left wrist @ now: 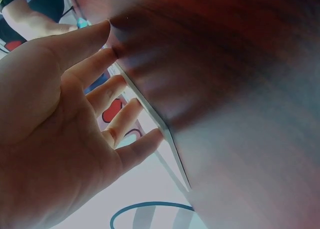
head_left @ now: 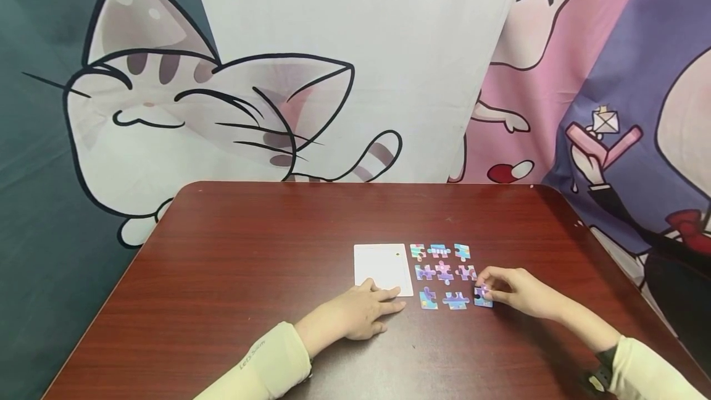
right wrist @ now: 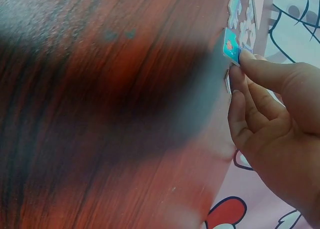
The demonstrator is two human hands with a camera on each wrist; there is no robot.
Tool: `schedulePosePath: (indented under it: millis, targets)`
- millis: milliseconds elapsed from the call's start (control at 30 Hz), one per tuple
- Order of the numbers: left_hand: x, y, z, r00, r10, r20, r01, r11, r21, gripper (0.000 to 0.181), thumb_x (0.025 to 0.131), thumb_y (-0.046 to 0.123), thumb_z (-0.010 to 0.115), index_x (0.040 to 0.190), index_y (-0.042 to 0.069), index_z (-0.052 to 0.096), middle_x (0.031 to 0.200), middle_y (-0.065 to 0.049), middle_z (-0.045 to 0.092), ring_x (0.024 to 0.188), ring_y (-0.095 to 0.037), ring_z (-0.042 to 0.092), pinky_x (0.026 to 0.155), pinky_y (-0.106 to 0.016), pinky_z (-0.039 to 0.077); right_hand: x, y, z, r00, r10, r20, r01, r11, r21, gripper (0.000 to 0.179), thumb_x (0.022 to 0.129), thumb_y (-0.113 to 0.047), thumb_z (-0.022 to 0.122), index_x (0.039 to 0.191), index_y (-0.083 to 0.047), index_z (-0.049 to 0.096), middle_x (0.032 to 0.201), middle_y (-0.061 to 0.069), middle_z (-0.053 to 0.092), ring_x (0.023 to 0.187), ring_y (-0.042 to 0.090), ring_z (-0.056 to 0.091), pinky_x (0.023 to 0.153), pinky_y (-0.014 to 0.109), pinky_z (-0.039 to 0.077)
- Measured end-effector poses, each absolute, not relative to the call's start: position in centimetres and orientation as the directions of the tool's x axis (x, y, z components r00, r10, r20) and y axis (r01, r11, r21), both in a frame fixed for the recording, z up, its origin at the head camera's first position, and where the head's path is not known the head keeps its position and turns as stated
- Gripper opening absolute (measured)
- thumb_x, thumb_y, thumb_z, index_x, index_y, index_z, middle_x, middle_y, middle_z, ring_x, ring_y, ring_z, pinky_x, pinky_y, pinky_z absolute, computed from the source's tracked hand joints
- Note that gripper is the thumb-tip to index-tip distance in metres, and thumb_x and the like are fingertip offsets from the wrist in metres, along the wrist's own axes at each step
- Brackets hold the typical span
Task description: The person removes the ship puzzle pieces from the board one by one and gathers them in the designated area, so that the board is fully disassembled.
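In the head view a square white board [head_left: 382,267] lies flat on the table. My left hand [head_left: 363,310] rests at its near edge with the fingers spread, some fingertips over the board; the left wrist view shows the fingers [left wrist: 127,120] fairly straight along the board's edge. Right of the board, several colourful jigsaw pieces [head_left: 442,271] lie apart in loose rows. My right hand [head_left: 522,292] pinches a corner jigsaw piece [head_left: 482,299] between thumb and fingers at the near right of these rows. The right wrist view shows that piece [right wrist: 230,46] tilted at the thumb tip.
The dark red wooden table [head_left: 250,245] has rounded far corners. Behind it hangs a cloth backdrop [head_left: 333,11] with cartoon figures. Some jigsaw pieces [right wrist: 245,21] lie just beyond the right hand in the right wrist view.
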State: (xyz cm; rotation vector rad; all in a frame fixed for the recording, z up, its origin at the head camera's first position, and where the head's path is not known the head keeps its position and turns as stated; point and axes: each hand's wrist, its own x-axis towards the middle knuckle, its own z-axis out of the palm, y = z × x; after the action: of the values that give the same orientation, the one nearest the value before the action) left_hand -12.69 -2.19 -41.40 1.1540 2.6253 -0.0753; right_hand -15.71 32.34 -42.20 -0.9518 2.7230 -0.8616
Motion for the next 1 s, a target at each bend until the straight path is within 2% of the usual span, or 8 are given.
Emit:
schedulePosePath:
  millis: [367,767,1000]
  targets:
    - [-12.8,-2.1,-41.5,-0.65,0.708,-0.277,0.722,0.688,0.064,0.052,0.093,0.043,0.051,0.142,0.04,0.035,0.152,0.016,0.023,0.12,-0.01,0.038,0.095,-0.03,0.042,-15.8,32.4,-42.6,-0.8,-0.589,0.111,-0.558,0.664,-0.497,0.022,0.078,-0.007,0.073,0.096,-0.014,0.061,0.079,-0.012,0.063,0.072,0.0,0.055,0.061,0.024,0.047]
    - [-12.7,-2.1,-41.4,-0.655,0.702,-0.278,0.711,0.698,0.088,0.052,0.093,0.042,0.051,0.142,0.038,0.035,0.152,0.015,0.024,0.121,-0.01,0.038,0.097,-0.03,0.04,-16.2,32.4,-43.1,-0.723,-0.667,0.178,-0.651,0.572,-0.499,0.022,0.078,-0.006,0.073,0.097,-0.01,0.065,0.076,-0.002,0.063,0.069,0.001,0.053,0.057,0.021,0.046]
    - [-12.6,-2.1,-41.5,-0.655,0.702,-0.279,0.711,0.698,0.086,0.052,0.093,0.042,0.051,0.142,0.038,0.036,0.152,0.016,0.024,0.121,-0.011,0.038,0.098,-0.03,0.039,-16.3,32.4,-43.4,-0.715,-0.673,0.192,-0.663,0.563,-0.493,0.023,0.076,-0.003,0.073,0.097,-0.011,0.065,0.076,-0.008,0.06,0.068,-0.001,0.051,0.056,0.019,0.045]
